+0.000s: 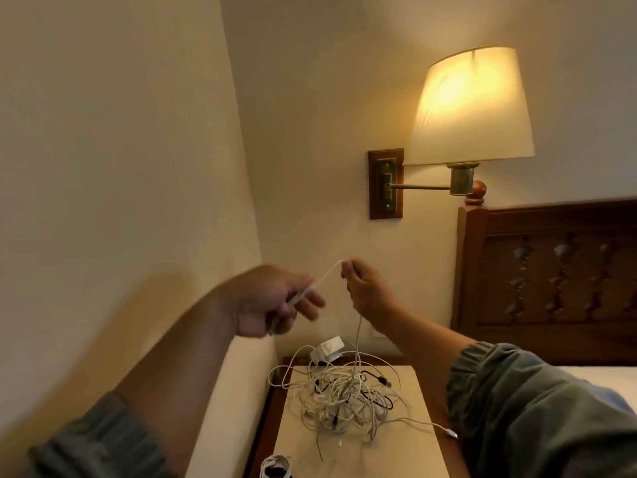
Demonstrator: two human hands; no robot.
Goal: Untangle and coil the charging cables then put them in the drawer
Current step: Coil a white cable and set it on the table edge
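Both hands are raised above the tangled cable pile (344, 395) on the nightstand (406, 453), the left hand (275, 301) and right hand (367, 288) each pinching one white cable (327, 274) stretched between them.

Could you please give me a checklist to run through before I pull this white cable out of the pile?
1. Left hand grips the white cable: ok.
2. Right hand pinches the same cable: ok.
3. Cable free of the tangled pile: not ok, it drops into it.
4. Charger block clear of that strand: cannot tell.
5. Drawer open: cannot tell, out of view.
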